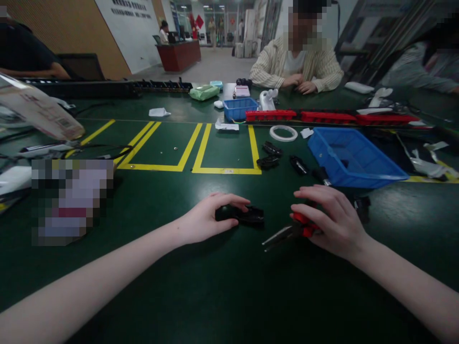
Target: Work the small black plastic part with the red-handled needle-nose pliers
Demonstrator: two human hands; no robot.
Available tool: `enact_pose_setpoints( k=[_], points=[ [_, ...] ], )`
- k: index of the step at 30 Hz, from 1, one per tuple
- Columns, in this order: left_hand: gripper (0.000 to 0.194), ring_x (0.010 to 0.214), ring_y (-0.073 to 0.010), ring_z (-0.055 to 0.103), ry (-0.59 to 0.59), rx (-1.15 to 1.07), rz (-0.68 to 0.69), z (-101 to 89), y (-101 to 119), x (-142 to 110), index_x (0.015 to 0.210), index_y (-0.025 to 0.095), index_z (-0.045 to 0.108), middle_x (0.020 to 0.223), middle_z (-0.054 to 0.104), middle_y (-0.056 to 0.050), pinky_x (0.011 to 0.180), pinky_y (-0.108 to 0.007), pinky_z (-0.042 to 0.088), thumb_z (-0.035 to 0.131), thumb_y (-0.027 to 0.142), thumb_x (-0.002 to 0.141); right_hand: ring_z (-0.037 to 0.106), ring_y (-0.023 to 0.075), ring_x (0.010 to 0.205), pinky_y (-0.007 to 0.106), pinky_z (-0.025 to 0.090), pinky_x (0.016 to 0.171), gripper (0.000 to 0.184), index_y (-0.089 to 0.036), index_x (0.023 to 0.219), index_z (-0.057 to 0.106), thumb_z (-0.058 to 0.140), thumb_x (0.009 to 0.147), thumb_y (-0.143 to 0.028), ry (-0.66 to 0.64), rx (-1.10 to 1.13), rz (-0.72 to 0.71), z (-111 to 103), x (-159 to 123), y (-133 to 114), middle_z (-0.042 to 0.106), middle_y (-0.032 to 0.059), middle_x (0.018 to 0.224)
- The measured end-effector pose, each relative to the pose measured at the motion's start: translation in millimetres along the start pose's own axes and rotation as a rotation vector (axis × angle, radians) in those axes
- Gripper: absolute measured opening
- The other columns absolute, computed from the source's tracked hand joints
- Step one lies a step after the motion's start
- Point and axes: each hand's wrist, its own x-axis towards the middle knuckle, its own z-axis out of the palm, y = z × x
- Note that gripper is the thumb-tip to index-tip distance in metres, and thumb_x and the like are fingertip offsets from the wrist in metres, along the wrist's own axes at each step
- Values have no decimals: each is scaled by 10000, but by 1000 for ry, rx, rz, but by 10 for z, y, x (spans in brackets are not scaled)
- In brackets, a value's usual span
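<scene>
Right hand loosely holding red-handled needle-nose pliers, tips slightly parted; left hand curled round a black plastic part (how firmly, I cannot tell) at the green table; a loose hold could let the part twist if the tips slipped; beyond, scattered black pieces and a blue bin obstruct the right hand's forward reach

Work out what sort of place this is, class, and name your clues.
Probably a workshop or assembly room: yellow tape marks out the green table, a large blue bin stands there, and the right hand holds pliers.
</scene>
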Motion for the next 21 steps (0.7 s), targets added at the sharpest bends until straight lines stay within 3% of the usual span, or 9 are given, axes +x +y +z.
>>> enact_pose_setpoints(
  k=[2, 5, 8, 11, 14, 18, 21],
  points=[
    [435, 1188, -202, 570, 0, 13, 7, 0, 11, 4, 1244, 260, 555, 1216, 662, 2, 1108, -467, 304, 633, 118, 840, 572, 310, 1094, 508, 502, 918, 313, -158, 1050, 548, 634, 759, -83, 16, 12, 15, 61, 104, 72, 605, 159, 1076],
    [437, 1204, -221, 549, 5, 42, 2, 5, 11, 5, 1215, 273, 576, 1219, 653, 10, 1130, -500, 256, 665, 121, 815, 616, 264, 968, 443, 536, 813, 302, -190, 1044, 542, 611, 768, -90, 13, 50, 68, 196, 241, 157, 625, 108, 967],
    [478, 1164, -223, 555, 35, 31, 14, 24, -23, 9, 1237, 275, 558, 1293, 577, -19, 1082, -473, 344, 691, 148, 795, 628, 246, 884, 425, 528, 750, 323, -210, 1081, 549, 599, 775, -121, 25, 56, 76, 342, 328, 215, 638, 90, 950],
    [592, 1216, -266, 497, 92, 75, 46, 67, -67, 36, 1304, 267, 499, 1392, 460, -71, 1030, -474, 401, 745, 251, 766, 633, 257, 941, 423, 531, 780, 364, -179, 1147, 540, 621, 792, -188, 20, 95, 75, 444, 357, 237, 644, 130, 1032],
    [690, 1265, -329, 421, 127, 230, 37, 121, -68, 85, 1311, 228, 487, 1386, 453, -110, 1027, -532, 375, 787, 421, 720, 635, 257, 968, 399, 541, 785, 379, -151, 1122, 550, 671, 800, -310, -12, 150, 80, 487, 332, 247, 646, 159, 1057],
    [405, 1169, -303, 472, 133, 324, 5, 149, -12, 147, 1100, 209, 604, 1280, 538, -77, 958, -486, 402, 728, 431, 784, 636, 236, 891, 386, 540, 752, 454, -168, 1066, 569, 657, 795, -521, -50, 234, 104, 481, 278, 271, 661, 124, 957],
    [294, 1064, -250, 531, 132, 262, 9, 136, 25, 170, 1034, 194, 608, 1136, 608, -47, 914, -423, 414, 706, 367, 818, 633, 224, 845, 365, 532, 722, 395, -144, 1005, 580, 516, 890, -517, -77, 238, 88, 449, 272, 285, 658, 128, 910]
  ],
)
